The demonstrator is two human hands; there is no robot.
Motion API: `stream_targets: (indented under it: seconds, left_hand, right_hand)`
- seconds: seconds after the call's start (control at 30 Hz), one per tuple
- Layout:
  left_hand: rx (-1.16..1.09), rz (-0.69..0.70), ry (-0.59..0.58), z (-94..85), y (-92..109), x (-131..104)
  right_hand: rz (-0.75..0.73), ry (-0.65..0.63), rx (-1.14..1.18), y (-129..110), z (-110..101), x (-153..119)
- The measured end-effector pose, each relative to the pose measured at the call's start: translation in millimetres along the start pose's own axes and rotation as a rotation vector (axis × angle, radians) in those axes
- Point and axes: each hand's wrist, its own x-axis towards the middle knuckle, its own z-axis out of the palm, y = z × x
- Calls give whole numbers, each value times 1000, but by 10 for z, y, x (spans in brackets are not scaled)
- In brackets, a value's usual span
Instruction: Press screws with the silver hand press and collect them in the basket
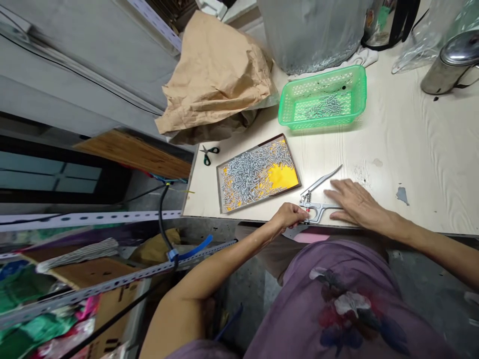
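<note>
A grey metal hand tool [317,212] with two long handles lies at the table's front edge, its upper handle spread away from the lower one. My left hand [291,216] is closed at the tool's left end, fingers pinched by a small red part; what they hold is too small to make out. Over the end of the lower handle is my right hand [354,205], its fingers apart and slightly blurred. Left of the tool, a shallow tray [298,172] with a yellow bottom holds many small silvery metal pieces. Similar pieces lie in a green plastic basket [322,122] farther back.
Small scissors [209,154] lie left of the tray. Behind are a crumpled brown paper bag [220,75] and a large clear plastic bag [312,35]. A metal jug [447,65] stands at the back right. Shelving [93,289] is at the left.
</note>
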Motion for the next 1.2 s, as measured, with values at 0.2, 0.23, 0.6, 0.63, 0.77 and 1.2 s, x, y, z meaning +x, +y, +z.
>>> stream_targets:
  seconds: [0.2, 0.23, 0.6, 0.63, 0.77, 1.2]
  left_hand:
    - [-58, 1, 22, 42, -20, -15]
    - [-61, 2, 18, 43, -18, -18]
    - [245, 177, 148, -31, -96, -51]
    - [338, 288, 242, -23, -97, -67]
    - [651, 767, 417, 102, -13, -56]
    - [1140, 989, 243, 284, 394, 215]
  right_hand:
    - [-30, -47, -120, 274, 28, 239]
    - [-31, -56, -126, 279, 29, 260]
    - [-30, -62, -83, 156, -25, 214]
    - [-29, -65, -82, 145, -27, 203]
    - [-8, -82, -93, 82, -32, 173]
    - [59, -53, -135, 124, -110, -39]
